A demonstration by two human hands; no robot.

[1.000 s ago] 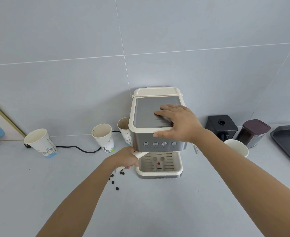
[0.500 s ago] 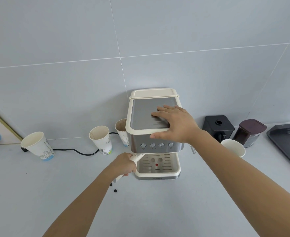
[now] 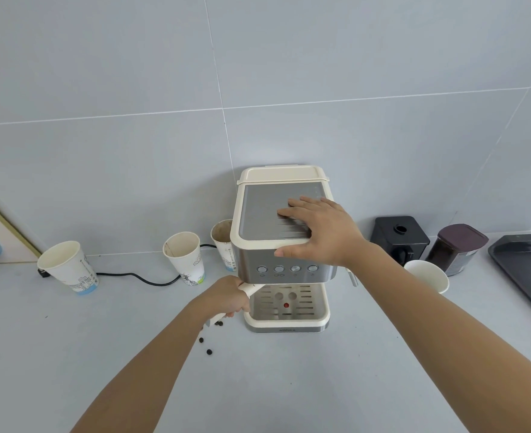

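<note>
Coffee machine (image 3: 284, 245) stands on counter (image 3: 320, 385) against wall, right hand (image 3: 317, 228) flat on its grey top with fingers straight and slightly spread, left hand (image 3: 226, 296) curled round cream handle (image 3: 251, 288) projecting from under machine front, coffee beans (image 3: 209, 351) loose on counter beneath.

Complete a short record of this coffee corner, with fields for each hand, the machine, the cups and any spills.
Left hand: grips the cream handle under the front panel of the coffee machine
Right hand: lies flat on the machine's top, thumb over the front edge
Paper cups: three left of the machine, one to its right
Spill: a few coffee beans on the counter, near the left hand
</note>
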